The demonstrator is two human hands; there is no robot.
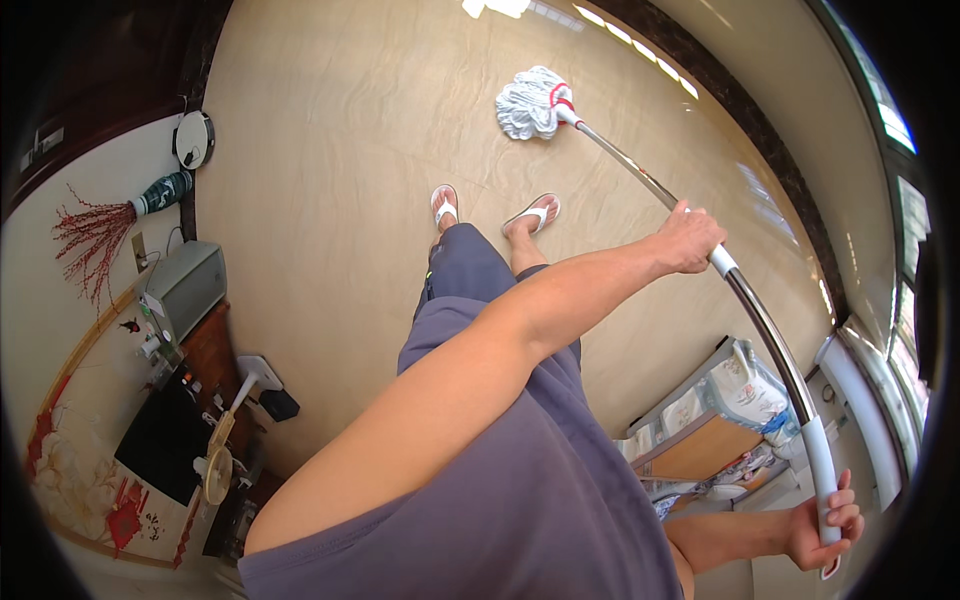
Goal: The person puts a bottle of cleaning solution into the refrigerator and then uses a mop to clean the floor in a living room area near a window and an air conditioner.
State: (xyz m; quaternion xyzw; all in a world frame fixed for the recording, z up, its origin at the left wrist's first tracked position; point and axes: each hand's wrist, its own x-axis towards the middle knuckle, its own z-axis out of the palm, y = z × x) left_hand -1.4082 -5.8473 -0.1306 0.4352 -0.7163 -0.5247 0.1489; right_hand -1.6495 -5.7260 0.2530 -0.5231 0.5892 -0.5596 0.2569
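A string mop with a white yarn head (pixel 529 105) and a red-trimmed collar rests on the beige tiled floor (pixel 322 187), ahead of my feet in white flip-flops. Its metal pole (pixel 769 330) runs diagonally to the lower right and looks bent by the lens. My left hand (pixel 688 236) reaches across my body and grips the pole partway up, by a white sleeve. Around the white grip at the pole's upper end, my right hand (pixel 821 529) is closed, low at the right. A red-rimmed loop pokes out below that hand.
On the left are a round robot vacuum (pixel 196 139), a dark vase (pixel 166 191) with red sprigs, a grey box-shaped appliance (pixel 187 289), a black television (pixel 169 435) and a standing fan (pixel 219 474). A sofa with floral covers (pixel 742 382) stands right. Windows (pixel 911 225) line the right wall.
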